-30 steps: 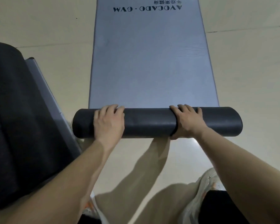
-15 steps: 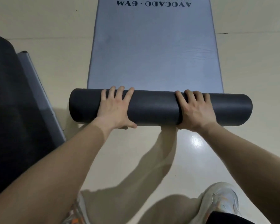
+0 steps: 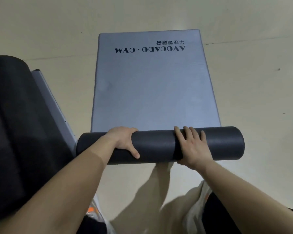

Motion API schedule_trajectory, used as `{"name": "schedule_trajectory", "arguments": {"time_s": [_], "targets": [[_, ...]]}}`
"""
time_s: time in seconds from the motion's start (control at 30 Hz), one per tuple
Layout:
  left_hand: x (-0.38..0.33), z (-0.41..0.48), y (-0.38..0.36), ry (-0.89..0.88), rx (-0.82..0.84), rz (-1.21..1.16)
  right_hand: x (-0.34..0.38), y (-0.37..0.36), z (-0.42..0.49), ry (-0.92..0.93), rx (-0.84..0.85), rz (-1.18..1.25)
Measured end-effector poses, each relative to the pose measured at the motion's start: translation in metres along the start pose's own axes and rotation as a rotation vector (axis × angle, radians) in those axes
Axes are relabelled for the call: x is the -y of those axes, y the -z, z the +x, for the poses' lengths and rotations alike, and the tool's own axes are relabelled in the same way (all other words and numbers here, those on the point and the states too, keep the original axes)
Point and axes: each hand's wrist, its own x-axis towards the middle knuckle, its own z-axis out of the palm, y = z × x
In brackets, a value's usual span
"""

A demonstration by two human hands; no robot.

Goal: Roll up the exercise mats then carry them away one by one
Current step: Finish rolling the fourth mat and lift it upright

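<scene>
The roll [image 3: 156,146] is thicker than a second ago, and the flat grey stretch of the mat [image 3: 152,95] ahead of it is shorter. The mat's far edge was cut off by the top of the frame before. It now lies in the upper middle, with bare floor [image 3: 243,21] showing beyond it. The printed lettering [image 3: 150,49] has dropped lower in the frame. The left hand [image 3: 123,141] lay with straight fingers across the top of the roll. It now curls over the far side, thumb spread on the near face. The right hand [image 3: 193,149] has its fingers splayed wider across the top.
</scene>
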Motion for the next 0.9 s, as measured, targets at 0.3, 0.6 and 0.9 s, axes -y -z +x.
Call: {"name": "schedule_trajectory", "arguments": {"time_s": [0.3, 0.6, 0.9], "targets": [[-0.027, -0.029, -0.071, 0.122, -0.5, 0.201, -0.012, 0.042, 0.061, 0.036, 0.175, 0.162], [0.002, 0.039, -0.004, 0.024, -0.537, 0.166, -0.022, 0.004, 0.065, 0.008, -0.286, -0.057], [0.001, 0.033, 0.027, -0.016, -0.552, 0.216, -0.032, 0.062, 0.091, 0.064, -0.116, -0.073]]}}
